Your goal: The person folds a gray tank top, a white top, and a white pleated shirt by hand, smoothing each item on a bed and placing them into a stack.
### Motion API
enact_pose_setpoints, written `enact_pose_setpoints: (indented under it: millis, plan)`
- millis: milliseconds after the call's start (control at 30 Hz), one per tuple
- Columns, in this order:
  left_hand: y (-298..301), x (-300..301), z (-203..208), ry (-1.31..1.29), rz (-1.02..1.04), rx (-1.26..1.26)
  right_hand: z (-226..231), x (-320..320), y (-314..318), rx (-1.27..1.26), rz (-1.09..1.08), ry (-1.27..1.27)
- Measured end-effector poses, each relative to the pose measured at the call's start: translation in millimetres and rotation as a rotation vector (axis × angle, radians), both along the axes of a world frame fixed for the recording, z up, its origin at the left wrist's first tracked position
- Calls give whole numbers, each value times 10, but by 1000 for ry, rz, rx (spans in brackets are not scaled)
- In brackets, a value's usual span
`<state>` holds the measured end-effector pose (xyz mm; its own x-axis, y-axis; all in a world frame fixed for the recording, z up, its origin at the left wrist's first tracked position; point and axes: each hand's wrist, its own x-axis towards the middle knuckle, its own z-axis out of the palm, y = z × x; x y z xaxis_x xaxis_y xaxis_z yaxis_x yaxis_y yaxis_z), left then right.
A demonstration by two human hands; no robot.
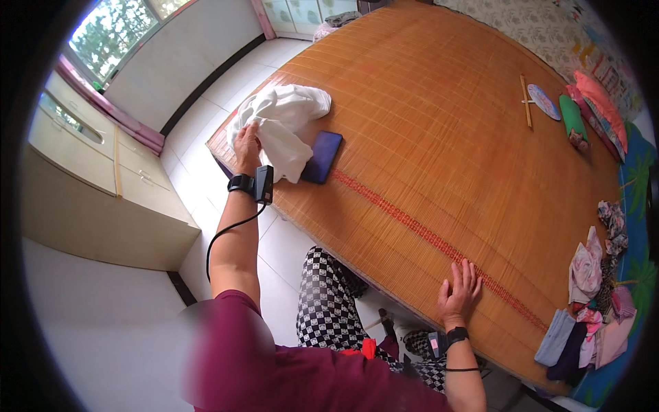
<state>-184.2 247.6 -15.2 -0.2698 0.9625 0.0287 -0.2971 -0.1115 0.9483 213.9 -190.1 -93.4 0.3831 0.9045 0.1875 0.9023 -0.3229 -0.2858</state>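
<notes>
The left hand is touching a crumpled white cloth at the left of the bed mat, beside a dark blue case; whether its fingers are pinching the fabric, I cannot tell. The right hand is resting spread on the mat, holding nothing. Folded clothes are already lying near right; the white cloth is lying bunched, seemingly left unfolded.
</notes>
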Motion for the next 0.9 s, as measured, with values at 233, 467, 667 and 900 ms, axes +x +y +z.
enact_pose_setpoints:
  millis: [233,467,667,900]
  plan:
    - [-443,640,1082,308,-113,305,-39,1,-7,54,-1,-7]
    - [-2158,2184,770,933,-981,986,-34,45,-37,96,6,-66]
    - [-2800,2348,133,860,-1132,820,-307,79,-109,241,14,148]
    - [-2277,1741,-506,900,-517,191,-476,103,-61,217,34,25]
